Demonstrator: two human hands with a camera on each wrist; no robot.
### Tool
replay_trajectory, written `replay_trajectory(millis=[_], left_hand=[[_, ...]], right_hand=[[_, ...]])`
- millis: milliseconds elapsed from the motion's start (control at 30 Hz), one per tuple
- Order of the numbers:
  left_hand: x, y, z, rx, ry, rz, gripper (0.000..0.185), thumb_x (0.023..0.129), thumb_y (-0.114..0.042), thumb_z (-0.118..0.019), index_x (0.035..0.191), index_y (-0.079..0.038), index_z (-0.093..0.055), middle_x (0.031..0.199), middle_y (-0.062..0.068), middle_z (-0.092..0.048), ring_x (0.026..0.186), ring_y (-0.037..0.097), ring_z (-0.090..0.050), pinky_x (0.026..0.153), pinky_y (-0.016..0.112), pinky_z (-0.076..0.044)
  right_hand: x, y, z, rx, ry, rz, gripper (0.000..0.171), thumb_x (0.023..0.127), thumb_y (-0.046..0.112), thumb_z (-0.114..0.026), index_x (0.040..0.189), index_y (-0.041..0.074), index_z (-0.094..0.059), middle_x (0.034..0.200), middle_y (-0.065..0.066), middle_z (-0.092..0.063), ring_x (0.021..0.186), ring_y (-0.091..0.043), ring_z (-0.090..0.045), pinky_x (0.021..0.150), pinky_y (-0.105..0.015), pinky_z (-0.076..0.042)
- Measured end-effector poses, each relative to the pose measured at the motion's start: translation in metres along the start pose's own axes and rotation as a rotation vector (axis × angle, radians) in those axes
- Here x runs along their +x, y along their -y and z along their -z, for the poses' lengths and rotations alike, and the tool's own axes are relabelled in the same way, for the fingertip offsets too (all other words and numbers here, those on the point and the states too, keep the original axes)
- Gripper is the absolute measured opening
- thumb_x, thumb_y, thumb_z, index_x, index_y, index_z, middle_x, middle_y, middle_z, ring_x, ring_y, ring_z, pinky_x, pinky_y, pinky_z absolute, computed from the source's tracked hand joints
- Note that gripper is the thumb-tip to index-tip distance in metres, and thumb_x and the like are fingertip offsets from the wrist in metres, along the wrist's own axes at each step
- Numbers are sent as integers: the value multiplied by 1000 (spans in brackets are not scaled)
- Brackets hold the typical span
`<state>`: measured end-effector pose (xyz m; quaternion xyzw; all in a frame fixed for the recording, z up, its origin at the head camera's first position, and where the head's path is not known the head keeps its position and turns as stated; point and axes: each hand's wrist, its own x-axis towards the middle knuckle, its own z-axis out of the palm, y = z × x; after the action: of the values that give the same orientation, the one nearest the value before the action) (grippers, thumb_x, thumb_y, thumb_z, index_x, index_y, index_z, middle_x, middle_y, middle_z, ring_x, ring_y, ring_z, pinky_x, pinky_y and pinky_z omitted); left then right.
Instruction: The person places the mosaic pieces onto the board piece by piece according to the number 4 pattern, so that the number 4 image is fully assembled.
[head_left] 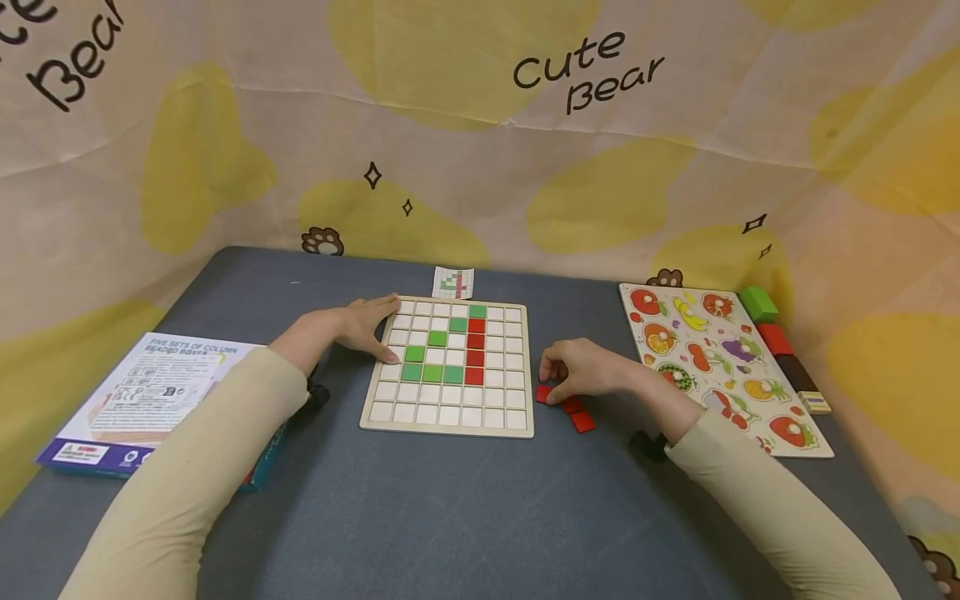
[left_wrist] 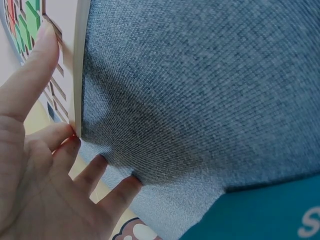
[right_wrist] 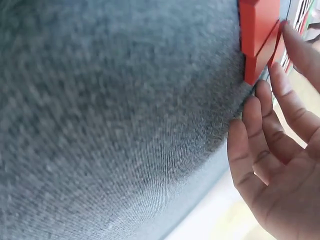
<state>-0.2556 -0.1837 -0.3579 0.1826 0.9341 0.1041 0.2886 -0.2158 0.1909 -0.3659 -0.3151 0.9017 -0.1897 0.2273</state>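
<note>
A wooden grid board lies on the table, with several green tiles in a stepped shape and a column of red tiles in its cells. My left hand rests at the board's left side, thumb on the grid and index fingertip at the edge; its other fingers spread loosely. To the right of the board, my right hand pinches a red tile between thumb and index finger, low over the table. More loose red tiles lie under and beside that hand, partly hidden by it.
Behind the board stands a small pattern card. At the left lies a boxed set, partly beneath my left forearm. A fruit picture board is at the right, with green and red blocks along its far side.
</note>
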Motion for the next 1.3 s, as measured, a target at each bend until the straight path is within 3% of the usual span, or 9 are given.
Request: replay_trajectory(millis=[433,633,900,1067,1300], left_hand=[[-1,0,0,-3,-1,3,104,88,-47,-71,160,-6,-7,168,19,2,149,56,-2,118,75,-13],[-1,0,0,-4,1,-3,105,88,-47,-71,160,-6,-7,168,19,2,149,57,-2,118,75,-14],[-1,1,0,-13,-4,2,104,88,-47,-71,160,-6,-7,168,18,2,150,55,-3,119,73,-14],[0,1,0,-17,4,-9,105,89,-46,-71,160,-6,-6,168,18,3,149,56,-2,118,74,-13],[1,2,-1,-4,-5,-12,105,88,-47,-71,160,-6,-7,168,19,1,149,56,-4,118,73,-14]], right_hand=[[7,8,6,37,-61,8,16,77,10,-83,80,11,-67,74,0,-66,67,-8,-57,63,-22,-49],[17,23,6,53,-142,16,10,79,8,-81,82,12,-72,74,1,-71,67,-7,-59,63,-21,-50],[36,48,-5,171,-237,25,8,82,9,-79,89,13,-76,82,0,-75,74,-8,-65,67,-22,-54],[44,62,-18,217,-218,51,11,83,4,-75,92,11,-77,90,-1,-77,80,-10,-70,71,-21,-57],[48,74,-29,140,-223,84,10,80,2,-75,84,11,-77,83,-1,-76,74,-6,-66,69,-18,-55]])
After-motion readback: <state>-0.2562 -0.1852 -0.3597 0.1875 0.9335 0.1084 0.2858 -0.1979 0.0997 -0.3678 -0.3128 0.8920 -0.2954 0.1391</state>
